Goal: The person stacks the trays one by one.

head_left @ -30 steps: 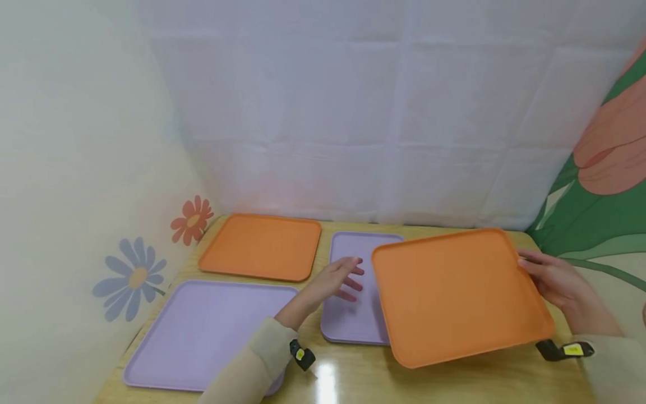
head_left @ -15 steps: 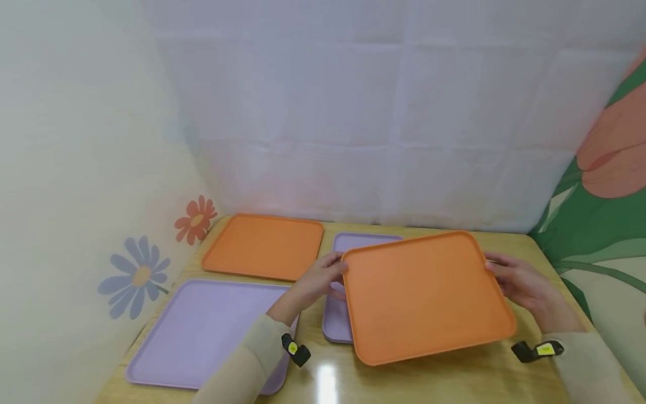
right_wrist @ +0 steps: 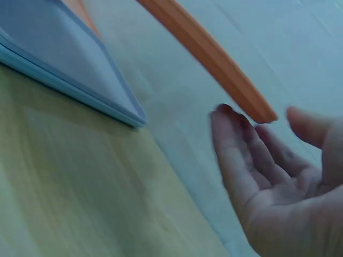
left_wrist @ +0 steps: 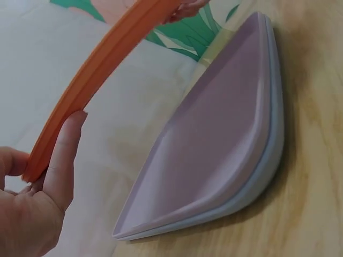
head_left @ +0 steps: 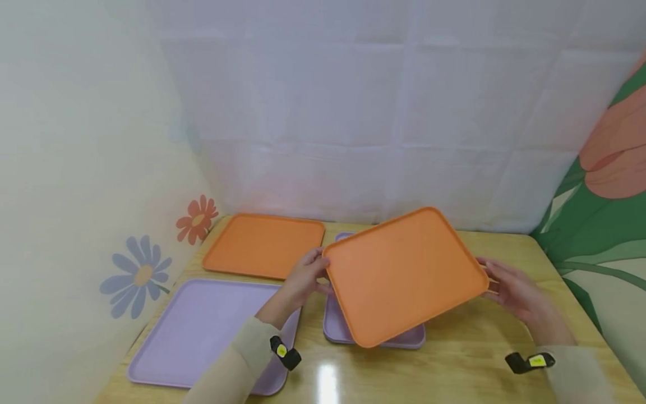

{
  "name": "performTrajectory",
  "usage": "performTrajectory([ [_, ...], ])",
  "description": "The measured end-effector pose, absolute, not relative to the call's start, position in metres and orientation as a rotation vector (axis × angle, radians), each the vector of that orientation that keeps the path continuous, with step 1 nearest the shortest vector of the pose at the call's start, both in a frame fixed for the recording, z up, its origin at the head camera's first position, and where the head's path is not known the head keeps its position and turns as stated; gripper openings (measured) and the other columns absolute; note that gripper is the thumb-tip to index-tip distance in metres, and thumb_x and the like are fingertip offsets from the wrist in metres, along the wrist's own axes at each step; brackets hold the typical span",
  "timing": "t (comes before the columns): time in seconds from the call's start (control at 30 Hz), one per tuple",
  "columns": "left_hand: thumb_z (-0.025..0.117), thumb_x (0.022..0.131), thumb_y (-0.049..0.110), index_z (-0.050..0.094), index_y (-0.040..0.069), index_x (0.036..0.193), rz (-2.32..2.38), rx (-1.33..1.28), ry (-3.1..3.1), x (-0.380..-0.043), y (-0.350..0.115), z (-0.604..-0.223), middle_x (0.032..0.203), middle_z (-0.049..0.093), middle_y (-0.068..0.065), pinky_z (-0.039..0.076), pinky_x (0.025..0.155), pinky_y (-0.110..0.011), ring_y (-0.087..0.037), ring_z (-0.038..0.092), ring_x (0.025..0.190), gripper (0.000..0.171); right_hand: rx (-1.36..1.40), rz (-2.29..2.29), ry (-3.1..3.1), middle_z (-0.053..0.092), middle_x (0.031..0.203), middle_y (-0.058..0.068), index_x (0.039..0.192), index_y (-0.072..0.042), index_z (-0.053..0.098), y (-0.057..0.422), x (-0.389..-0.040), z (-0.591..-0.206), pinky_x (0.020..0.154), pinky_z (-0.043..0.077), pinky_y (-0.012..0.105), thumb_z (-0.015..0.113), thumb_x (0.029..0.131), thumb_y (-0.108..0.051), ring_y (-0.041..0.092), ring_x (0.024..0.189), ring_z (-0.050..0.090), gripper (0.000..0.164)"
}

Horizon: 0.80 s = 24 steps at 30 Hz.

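Tilted above the table is an orange tray (head_left: 404, 275), its right side nearer the viewer's right hand. My left hand (head_left: 303, 278) pinches its left edge, thumb on one face and fingers beneath, as the left wrist view shows. At the opposite corner is my right hand (head_left: 517, 292). In the right wrist view its fingers (right_wrist: 230, 128) reach under the tray's edge, while the thumb (right_wrist: 308, 126) stands apart from it. Partly covered by the raised tray, a purple tray (left_wrist: 214, 128) lies stacked on a pale bluish one (left_wrist: 276, 123).
Another orange tray (head_left: 264, 247) lies at the table's back left. In front of it, a larger-looking purple tray (head_left: 202, 331) lies partly under the left forearm. The wooden table (head_left: 454, 370) meets a white cloth backdrop (head_left: 353, 112) behind and a flower-painted wall (head_left: 75, 196) at left.
The left hand has reached the orange tray and taken its left edge. The tray has moved left and turned, its right end rising. The right hand has followed left, its thumb now off the edge.
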<state>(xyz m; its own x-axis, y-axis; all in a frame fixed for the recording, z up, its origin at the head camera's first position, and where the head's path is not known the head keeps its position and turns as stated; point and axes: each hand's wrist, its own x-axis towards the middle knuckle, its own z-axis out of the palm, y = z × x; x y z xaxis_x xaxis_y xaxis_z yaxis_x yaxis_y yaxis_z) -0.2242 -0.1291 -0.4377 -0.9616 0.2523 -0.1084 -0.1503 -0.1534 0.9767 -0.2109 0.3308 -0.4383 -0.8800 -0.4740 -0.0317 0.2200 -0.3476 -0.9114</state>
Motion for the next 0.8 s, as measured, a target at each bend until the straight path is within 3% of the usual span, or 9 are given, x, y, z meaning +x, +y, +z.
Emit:
performTrajectory([
  [0.13,0.044,0.103,0.007,0.044,-0.004,0.131,2.313,0.030,1.829,-0.223,-0.128,-0.440,0.097,0.059,-0.004,0.062,0.057,-0.033,-0.017,0.064,0.078,0.030,-0.303,-2.466,1.255,0.073,0.115,0.006,0.117,-0.012,0.073,0.310,-0.202,-0.448,0.094,0.058,0.035,0.031,0.111,-0.015,0.023,0.107,0.071,0.042],
  [0.3,0.045,0.102,0.005,0.044,-0.003,0.131,2.407,-0.046,1.829,-0.219,-0.121,-0.441,0.097,0.059,-0.005,0.062,0.059,-0.034,-0.017,0.061,0.074,0.030,-0.226,-2.610,1.185,0.073,0.114,0.011,0.117,-0.010,0.070,0.264,-0.188,-0.452,0.096,0.057,0.036,0.035,0.111,-0.016,0.024,0.107,0.071,0.036],
  [0.47,0.045,0.102,0.003,0.043,0.001,0.129,2.449,-0.081,1.796,-0.213,-0.115,-0.441,0.101,0.059,-0.005,0.063,0.068,-0.042,-0.016,0.059,0.074,0.027,-0.037,-2.682,1.299,0.075,0.108,0.004,0.112,-0.015,0.072,0.225,-0.181,-0.446,0.093,0.058,0.033,0.044,0.109,-0.017,0.017,0.103,0.071,0.028],
  [0.57,0.044,0.101,0.001,0.043,0.002,0.126,2.475,-0.095,1.781,-0.210,-0.114,-0.442,0.101,0.059,-0.006,0.063,0.067,-0.041,-0.016,0.059,0.073,0.025,0.150,-2.697,1.399,0.073,0.103,-0.003,0.109,-0.018,0.072,0.211,-0.185,-0.441,0.089,0.058,0.029,0.052,0.106,-0.014,0.012,0.098,0.069,0.020],
  [0.67,0.045,0.101,0.000,0.042,0.001,0.126,2.470,-0.094,1.789,-0.207,-0.114,-0.444,0.101,0.058,-0.007,0.063,0.065,-0.037,-0.017,0.060,0.073,0.025,0.282,-2.668,1.477,0.070,0.100,-0.006,0.118,-0.016,0.065,0.203,-0.191,-0.439,0.085,0.058,0.025,0.054,0.104,-0.011,0.010,0.094,0.067,0.018],
  [0.8,0.045,0.100,-0.002,0.041,0.000,0.126,2.431,-0.076,1.804,-0.202,-0.115,-0.445,0.104,0.057,-0.008,0.063,0.069,-0.037,-0.018,0.060,0.075,0.027,0.350,-2.613,1.553,0.068,0.096,-0.008,0.141,-0.012,0.046,0.199,-0.197,-0.438,0.077,0.057,0.023,0.052,0.105,-0.011,0.010,0.087,0.065,0.037],
])
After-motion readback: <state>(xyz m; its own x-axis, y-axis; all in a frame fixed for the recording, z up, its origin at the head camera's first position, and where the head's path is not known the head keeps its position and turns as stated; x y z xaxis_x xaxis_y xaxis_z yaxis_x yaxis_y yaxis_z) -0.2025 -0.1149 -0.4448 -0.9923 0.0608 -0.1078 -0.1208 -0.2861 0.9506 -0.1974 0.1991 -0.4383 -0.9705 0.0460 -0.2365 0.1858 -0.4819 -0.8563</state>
